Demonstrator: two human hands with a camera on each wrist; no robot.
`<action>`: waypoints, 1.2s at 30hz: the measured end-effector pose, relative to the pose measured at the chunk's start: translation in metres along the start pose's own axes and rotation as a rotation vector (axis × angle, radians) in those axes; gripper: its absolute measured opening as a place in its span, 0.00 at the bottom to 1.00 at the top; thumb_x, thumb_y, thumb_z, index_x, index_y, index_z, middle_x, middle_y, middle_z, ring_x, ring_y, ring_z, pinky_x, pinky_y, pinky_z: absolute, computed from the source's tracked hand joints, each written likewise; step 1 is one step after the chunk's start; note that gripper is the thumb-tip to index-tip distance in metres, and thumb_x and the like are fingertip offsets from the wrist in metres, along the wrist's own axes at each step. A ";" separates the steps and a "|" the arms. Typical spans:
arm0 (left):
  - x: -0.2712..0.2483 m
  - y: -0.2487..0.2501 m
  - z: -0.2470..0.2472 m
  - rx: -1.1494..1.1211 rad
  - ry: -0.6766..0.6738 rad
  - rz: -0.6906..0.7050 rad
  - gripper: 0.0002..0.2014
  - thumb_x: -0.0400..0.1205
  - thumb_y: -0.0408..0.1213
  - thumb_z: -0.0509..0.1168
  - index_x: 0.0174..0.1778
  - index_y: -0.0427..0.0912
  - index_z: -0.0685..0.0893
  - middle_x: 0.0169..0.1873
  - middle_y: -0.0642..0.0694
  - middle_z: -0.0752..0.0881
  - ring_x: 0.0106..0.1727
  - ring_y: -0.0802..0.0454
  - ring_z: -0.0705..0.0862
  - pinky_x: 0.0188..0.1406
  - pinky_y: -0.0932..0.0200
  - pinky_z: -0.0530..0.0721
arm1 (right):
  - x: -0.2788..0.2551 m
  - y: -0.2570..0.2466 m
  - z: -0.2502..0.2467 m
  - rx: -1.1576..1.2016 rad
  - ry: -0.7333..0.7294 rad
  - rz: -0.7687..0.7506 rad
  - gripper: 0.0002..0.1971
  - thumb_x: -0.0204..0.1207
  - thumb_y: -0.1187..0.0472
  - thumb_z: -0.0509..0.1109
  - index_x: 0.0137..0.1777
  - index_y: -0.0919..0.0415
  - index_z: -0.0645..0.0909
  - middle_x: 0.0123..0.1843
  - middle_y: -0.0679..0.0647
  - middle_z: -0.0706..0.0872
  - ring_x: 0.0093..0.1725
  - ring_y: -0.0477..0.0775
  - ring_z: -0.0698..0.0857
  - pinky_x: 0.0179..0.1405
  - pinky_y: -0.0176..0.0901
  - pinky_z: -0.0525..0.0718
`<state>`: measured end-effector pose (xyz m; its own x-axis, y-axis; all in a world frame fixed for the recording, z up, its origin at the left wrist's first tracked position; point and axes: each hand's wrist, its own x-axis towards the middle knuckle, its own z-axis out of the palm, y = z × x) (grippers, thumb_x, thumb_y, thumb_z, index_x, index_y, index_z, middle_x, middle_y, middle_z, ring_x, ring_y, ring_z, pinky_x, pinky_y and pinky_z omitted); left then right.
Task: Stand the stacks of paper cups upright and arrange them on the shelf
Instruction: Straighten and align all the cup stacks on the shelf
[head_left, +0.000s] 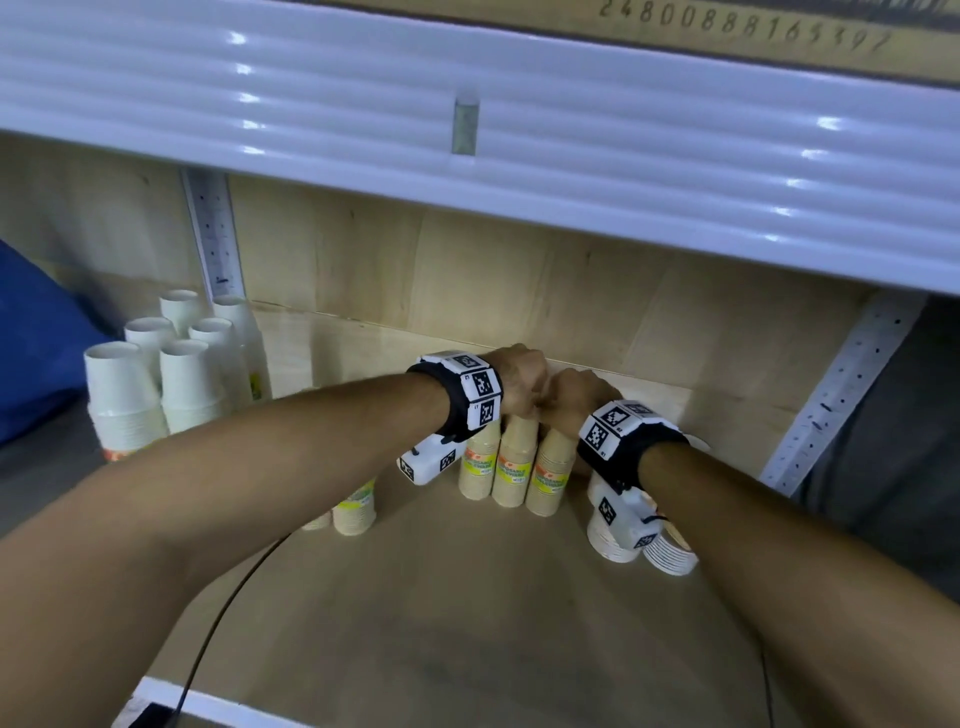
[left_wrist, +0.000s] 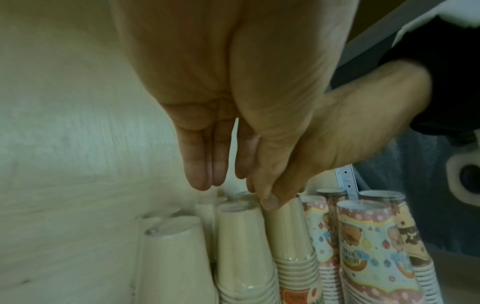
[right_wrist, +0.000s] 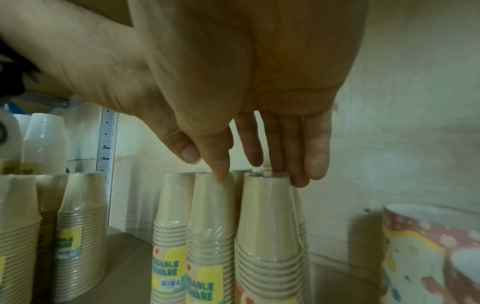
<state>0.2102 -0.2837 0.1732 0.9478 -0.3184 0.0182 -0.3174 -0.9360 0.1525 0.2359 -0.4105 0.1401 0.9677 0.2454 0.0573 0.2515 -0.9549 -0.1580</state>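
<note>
Three upright wrapped stacks of tan paper cups (head_left: 514, 467) stand side by side at the back middle of the wooden shelf (head_left: 415, 613). Both hands are on top of them. My left hand (head_left: 519, 384) hangs over the stacks (left_wrist: 241, 236) with straight fingers (left_wrist: 202, 164) pointing down. My right hand (head_left: 576, 395) is pressed against it. In the right wrist view my right hand (right_wrist: 259, 174) has its thumb on the middle stack's top, and its straight fingers (right_wrist: 298, 164) reach behind the right-hand stack (right_wrist: 267, 216). Neither hand grips a stack.
White cup stacks (head_left: 171, 364) stand upright at the back left. More tan stacks (head_left: 356, 512) are under my left forearm. Patterned party-cup stacks (left_wrist: 369, 246) stand to the right. A white shelf (head_left: 467, 104) hangs overhead, metal uprights (head_left: 215, 234) flank the bay, and a black cable (head_left: 218, 623) crosses the front.
</note>
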 end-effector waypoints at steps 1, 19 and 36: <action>-0.003 -0.003 -0.004 0.012 0.015 -0.014 0.10 0.77 0.40 0.72 0.47 0.37 0.88 0.43 0.41 0.86 0.44 0.43 0.85 0.44 0.53 0.85 | 0.001 -0.002 -0.002 -0.006 0.021 -0.007 0.21 0.72 0.37 0.64 0.50 0.55 0.82 0.50 0.54 0.86 0.46 0.58 0.86 0.46 0.49 0.86; -0.108 -0.109 -0.046 0.036 0.078 -0.362 0.22 0.78 0.38 0.74 0.67 0.40 0.78 0.66 0.42 0.75 0.63 0.42 0.79 0.61 0.52 0.81 | -0.008 -0.131 0.003 -0.024 0.094 -0.319 0.17 0.75 0.50 0.68 0.59 0.60 0.83 0.60 0.58 0.83 0.57 0.61 0.84 0.54 0.50 0.85; -0.144 -0.132 -0.004 0.119 -0.039 -0.511 0.14 0.81 0.40 0.69 0.31 0.38 0.78 0.38 0.41 0.84 0.40 0.47 0.81 0.39 0.58 0.77 | -0.028 -0.201 0.046 0.122 -0.074 -0.454 0.17 0.73 0.46 0.72 0.55 0.56 0.86 0.55 0.57 0.89 0.51 0.60 0.87 0.46 0.47 0.86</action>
<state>0.1154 -0.1134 0.1546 0.9814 0.1804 -0.0661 0.1820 -0.9831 0.0189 0.1589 -0.2183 0.1251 0.7569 0.6490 0.0774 0.6450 -0.7226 -0.2485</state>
